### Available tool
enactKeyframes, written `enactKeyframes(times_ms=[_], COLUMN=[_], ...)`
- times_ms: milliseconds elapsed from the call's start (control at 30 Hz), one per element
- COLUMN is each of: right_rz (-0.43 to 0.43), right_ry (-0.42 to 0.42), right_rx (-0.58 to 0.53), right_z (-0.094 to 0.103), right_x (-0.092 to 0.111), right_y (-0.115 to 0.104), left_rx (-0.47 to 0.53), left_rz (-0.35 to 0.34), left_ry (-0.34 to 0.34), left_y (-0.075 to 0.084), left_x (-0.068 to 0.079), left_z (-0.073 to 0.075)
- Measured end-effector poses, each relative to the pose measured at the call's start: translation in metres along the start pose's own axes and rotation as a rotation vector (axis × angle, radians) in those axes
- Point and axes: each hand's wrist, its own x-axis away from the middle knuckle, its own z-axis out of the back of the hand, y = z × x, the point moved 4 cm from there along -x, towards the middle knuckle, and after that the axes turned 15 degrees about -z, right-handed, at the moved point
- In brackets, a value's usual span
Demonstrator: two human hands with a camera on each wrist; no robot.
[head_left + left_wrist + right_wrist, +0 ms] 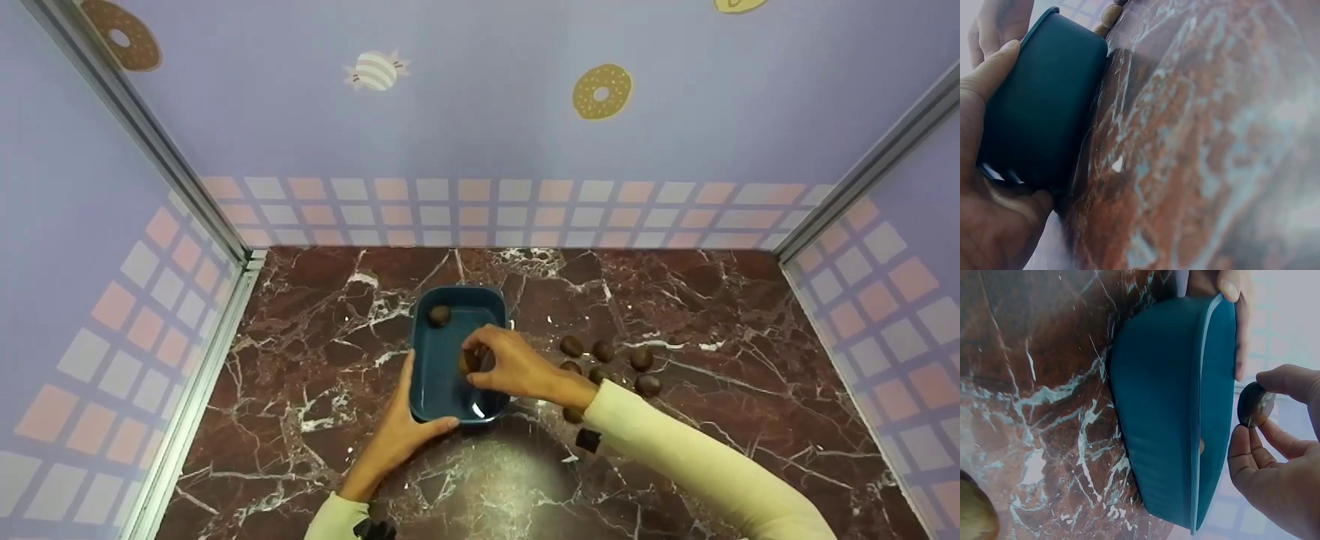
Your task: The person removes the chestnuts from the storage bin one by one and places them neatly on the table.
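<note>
A deep blue rectangular dish (436,379) with rounded corners sits on the marble-patterned table. At its near left corner my left hand (403,429) grips it, thumb at the near rim and fingers along the left side. Over the dish's right half, my right hand (519,366) pinches a brown chestnut (1255,405) between thumb and fingertips. The right wrist view shows this chestnut above the rim level. Another chestnut (439,316) lies inside the dish, toward its far left corner.
Several loose chestnuts (641,358) lie on the table right of the dish, some close beneath the right forearm. A patterned lilac wall (480,135) stands behind the table (322,337), with side panels in metal frames at left and right.
</note>
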Motion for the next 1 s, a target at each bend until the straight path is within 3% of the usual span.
enactKeyframes(times_ms=[467, 700, 1000], right_rz=[-0.023, -0.026, -0.057], right_ry=[0.007, -0.003, 0.058], right_rx=[-0.006, -0.072, -0.118], right_z=[0.012, 0.020, 0.029], right_x=[0.030, 0.042, 0.056], right_y=[0.012, 0.023, 0.039], left_rx=[-0.025, -0.028, -0.030], left_rz=[0.050, 0.052, 0.049], left_ry=[-0.014, -0.003, -0.002], left_y=[-0.003, -0.002, -0.002], left_x=[0.002, 0.002, 0.001], left_z=[0.000, -0.001, -0.001])
